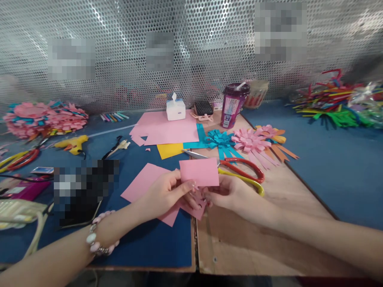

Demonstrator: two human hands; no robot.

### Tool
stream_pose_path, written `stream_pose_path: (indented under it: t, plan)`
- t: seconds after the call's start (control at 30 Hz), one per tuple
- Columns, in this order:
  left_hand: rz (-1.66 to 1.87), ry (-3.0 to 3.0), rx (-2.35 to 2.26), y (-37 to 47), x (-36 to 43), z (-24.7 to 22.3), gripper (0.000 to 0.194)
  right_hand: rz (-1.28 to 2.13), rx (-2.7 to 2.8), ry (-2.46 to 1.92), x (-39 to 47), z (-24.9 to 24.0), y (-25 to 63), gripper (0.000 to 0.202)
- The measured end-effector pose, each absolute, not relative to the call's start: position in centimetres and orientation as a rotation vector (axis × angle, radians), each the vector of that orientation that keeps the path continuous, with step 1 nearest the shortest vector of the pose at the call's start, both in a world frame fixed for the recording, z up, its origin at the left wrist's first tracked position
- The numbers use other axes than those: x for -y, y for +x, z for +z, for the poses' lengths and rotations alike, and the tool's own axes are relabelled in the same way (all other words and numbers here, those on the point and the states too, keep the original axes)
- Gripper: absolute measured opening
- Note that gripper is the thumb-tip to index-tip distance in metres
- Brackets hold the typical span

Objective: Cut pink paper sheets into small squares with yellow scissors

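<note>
A small pink rectangle of paper [200,172] is held up over the table between my two hands. My left hand [167,191] grips its lower left part, thumb on the front and fingers below. At its lower right edge, my right hand [229,193] has its fingers bent in and pinching; part of them is behind the paper. Larger pink sheets [140,181] lie beneath my left hand, and another pink piece [197,211] shows under the fingers. Scissors with red and yellow handles [247,165] lie just beyond my right hand, blades pointing left.
Blue [217,138] and pink paper flowers [249,139] lie behind the scissors. A purple cup [233,105] and tissue pack [176,109] stand farther back. At left are a yellow glue gun [72,144], pink flower pile [44,117] and cables. Colourful strips [338,103] lie far right.
</note>
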State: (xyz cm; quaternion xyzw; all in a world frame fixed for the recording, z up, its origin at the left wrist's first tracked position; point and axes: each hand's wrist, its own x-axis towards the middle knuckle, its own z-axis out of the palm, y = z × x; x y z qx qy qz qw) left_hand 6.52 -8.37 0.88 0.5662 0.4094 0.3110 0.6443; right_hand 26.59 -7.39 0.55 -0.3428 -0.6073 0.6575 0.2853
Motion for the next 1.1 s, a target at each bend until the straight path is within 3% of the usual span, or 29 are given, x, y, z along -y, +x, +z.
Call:
stream_pose_path:
  t: [0.17, 0.33, 0.5, 0.7, 0.77, 0.9, 1.03, 1.1]
  plan:
    - [0.715, 1.289, -0.952, 6.5, 8.4, 1.0, 0.031, 1.752, 1.595, -0.848, 7.2, 0.1, 26.9, 0.013]
    - [0.767, 1.284, -1.015, 6.5, 8.3, 1.3, 0.031, 1.838, 1.397, -0.651, 7.3, -0.3, 27.1, 0.020]
    - [0.774, 1.340, -1.050, 6.4, 8.3, 1.0, 0.034, 1.555, 1.691, -0.864, 8.1, 0.9, 27.3, 0.015]
    - [0.675, 1.038, -0.842, 5.8, 7.6, 0.2, 0.069, 1.120, 1.996, -1.055, 8.4, 0.9, 27.6, 0.025]
    - [0.675, 1.045, -0.818, 5.9, 7.6, 0.2, 0.062, 1.118, 1.987, -1.104, 8.2, 0.8, 27.5, 0.025]
    - [0.771, 1.090, -0.853, 6.2, 8.0, 0.7, 0.031, 1.140, 1.981, -1.076, 8.0, 1.0, 27.3, 0.023]
    - [0.817, 1.174, -0.849, 6.1, 8.0, 1.1, 0.029, 1.228, 1.972, -0.978, 8.2, 1.3, 27.4, 0.014]
    - [0.843, 1.291, -0.881, 5.9, 7.9, 1.3, 0.025, 1.280, 1.944, -0.918, 8.3, 1.2, 27.6, 0.024]
